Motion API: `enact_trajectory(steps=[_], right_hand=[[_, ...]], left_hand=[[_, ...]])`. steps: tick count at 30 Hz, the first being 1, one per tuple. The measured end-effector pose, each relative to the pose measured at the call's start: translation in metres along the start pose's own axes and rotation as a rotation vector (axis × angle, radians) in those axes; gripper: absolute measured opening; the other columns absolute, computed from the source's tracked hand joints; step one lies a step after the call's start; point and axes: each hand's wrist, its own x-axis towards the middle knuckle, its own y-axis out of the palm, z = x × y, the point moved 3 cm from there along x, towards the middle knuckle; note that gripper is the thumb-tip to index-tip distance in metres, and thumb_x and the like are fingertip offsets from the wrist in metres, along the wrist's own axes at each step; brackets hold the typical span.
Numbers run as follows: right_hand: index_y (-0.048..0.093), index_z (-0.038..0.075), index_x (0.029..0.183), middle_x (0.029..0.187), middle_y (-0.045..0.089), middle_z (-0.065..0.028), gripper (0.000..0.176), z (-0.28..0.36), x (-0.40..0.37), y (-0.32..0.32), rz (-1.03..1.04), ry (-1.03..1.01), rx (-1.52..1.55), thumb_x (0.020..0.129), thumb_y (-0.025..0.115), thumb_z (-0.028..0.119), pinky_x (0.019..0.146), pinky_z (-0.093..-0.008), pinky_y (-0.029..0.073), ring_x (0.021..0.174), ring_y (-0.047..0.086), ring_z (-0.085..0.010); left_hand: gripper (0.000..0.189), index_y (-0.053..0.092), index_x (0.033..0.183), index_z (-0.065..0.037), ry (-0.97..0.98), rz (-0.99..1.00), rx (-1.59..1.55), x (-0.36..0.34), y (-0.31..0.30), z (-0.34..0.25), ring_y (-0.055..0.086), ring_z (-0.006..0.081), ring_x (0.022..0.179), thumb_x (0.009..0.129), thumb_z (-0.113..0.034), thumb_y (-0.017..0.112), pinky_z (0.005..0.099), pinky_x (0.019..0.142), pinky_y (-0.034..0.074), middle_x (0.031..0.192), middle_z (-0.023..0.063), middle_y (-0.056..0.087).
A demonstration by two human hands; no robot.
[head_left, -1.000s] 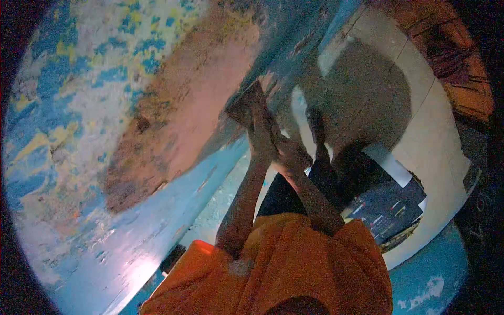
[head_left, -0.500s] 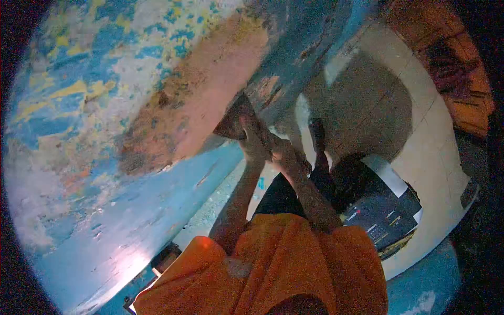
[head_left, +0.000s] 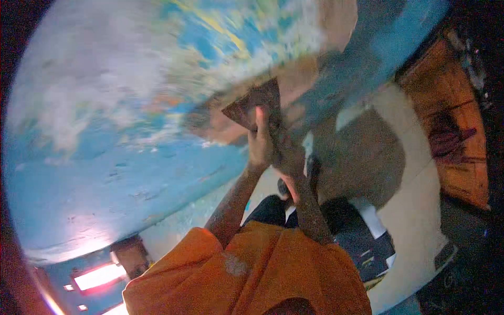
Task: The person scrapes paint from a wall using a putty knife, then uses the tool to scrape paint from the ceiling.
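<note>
A dark scraper with a broad, flared blade (head_left: 253, 105) is against the painted wall (head_left: 121, 163), at the lower part of a bare brownish patch (head_left: 299, 73). My left hand (head_left: 261, 144) is closed on the scraper, its thumb pointing up along the blade. Close beside it, my right hand (head_left: 287, 160) is also closed around the scraper's lower end. The handle is hidden by my hands, and the right fingers are dark and blurred. Around the patch, the wall shows mottled blue, white and yellow paint.
Below my hands is a pale floor (head_left: 415, 173) with a dark shadow on it. A black printed box or bag (head_left: 367, 254) lies to the right of my legs. An orange-brown surface with a dark purple cloth (head_left: 451, 142) is at far right. A bright light (head_left: 100, 276) shows at lower left.
My view has swung, shifting the wall and floor across the picture. Both hands and the scraper appear higher and slightly right, and my left thumb now stands out straighter along the blade.
</note>
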Motion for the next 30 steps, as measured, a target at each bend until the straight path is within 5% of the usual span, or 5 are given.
enact_trajectory(steps=[2, 8, 9, 24, 30], right_hand=[[0.054, 0.003, 0.107, 0.101, 0.056, -0.0167, 0.039, 0.018, -0.011, -0.03, -0.34, -0.178, 0.257, 0.076, 0.06, 0.026, 0.072, -0.0355, 0.045, 0.089, 0.056, -0.0256], [0.055, 0.001, 0.102, 0.102, 0.054, -0.0193, 0.035, 0.035, -0.051, -0.081, -0.377, -0.246, 0.98, 0.079, 0.054, 0.028, 0.081, -0.0333, 0.04, 0.096, 0.052, -0.0271], [0.05, 0.001, 0.11, 0.109, 0.052, -0.0178, 0.039, 0.015, -0.025, -0.067, -0.82, -0.312, 0.15, 0.081, 0.052, 0.028, 0.088, -0.0351, 0.035, 0.102, 0.048, -0.0273], [0.053, -0.005, 0.102, 0.084, 0.058, -0.0211, 0.03, 0.114, -0.095, -0.196, -1.262, -0.845, 0.206, 0.079, 0.053, 0.015, 0.066, -0.0386, 0.044, 0.074, 0.057, -0.0338], [0.055, -0.004, 0.1, 0.093, 0.057, -0.0228, 0.025, 0.163, -0.124, -0.224, -0.854, -0.456, 0.342, 0.082, 0.048, 0.013, 0.075, -0.0377, 0.042, 0.088, 0.056, -0.033]], left_hand=[[0.053, 0.041, 0.117, 0.002, -0.778, 0.396, -1.493, 0.047, -0.023, -0.019, 0.051, 0.0219, 0.088, 0.09, -0.043, 0.037, 0.0336, 0.077, 0.043, 0.103, 0.0108, 0.051], [0.061, 0.053, 0.095, -0.001, -0.787, 0.269, -1.387, 0.106, -0.079, -0.11, 0.055, 0.0144, 0.065, 0.084, -0.058, 0.036, 0.0266, 0.052, 0.043, 0.071, 0.004, 0.054], [0.062, 0.055, 0.089, -0.001, -0.773, 0.302, -1.24, 0.13, -0.112, -0.139, 0.054, 0.0143, 0.06, 0.082, -0.06, 0.037, 0.0261, 0.051, 0.043, 0.065, 0.0035, 0.052], [0.056, 0.044, 0.061, -0.012, -0.69, 0.292, -1.483, 0.172, -0.171, -0.194, 0.042, 0.0153, 0.043, 0.074, -0.066, 0.045, 0.0284, 0.037, 0.033, 0.051, 0.0014, 0.038], [0.053, 0.046, 0.077, -0.011, -0.603, 0.067, -1.208, 0.189, -0.204, -0.202, 0.041, 0.0145, 0.044, 0.076, -0.064, 0.044, 0.0271, 0.04, 0.033, 0.053, 0.0015, 0.038]])
